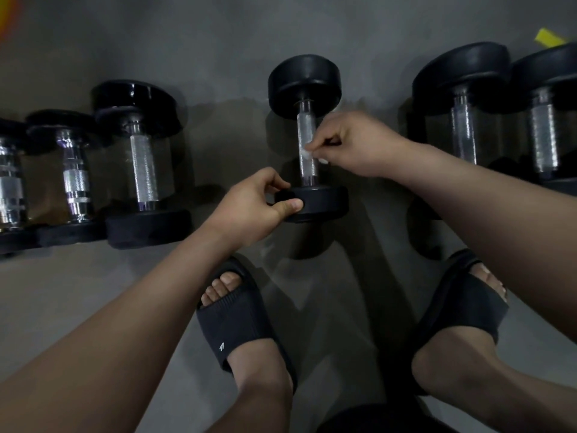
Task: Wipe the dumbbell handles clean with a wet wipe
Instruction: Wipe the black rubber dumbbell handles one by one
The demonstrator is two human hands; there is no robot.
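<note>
A grey concrete floor (93, 307) carries the work: past the black slides (237, 323), the centre dumbbell (304, 84) lies with its handle (309, 175) running straight away from the person. The left hand (249, 204) grips the near head (324, 203), thumb and fingers (274, 182) curled round its rim. Farther on, the right hand (352, 145) reaches in from the right and pinches a small white wet wipe (305, 152) against mid-handle.

Black dumbbell (307, 139), knurled silver handle (307, 145), white wipe (304, 152)
</note>
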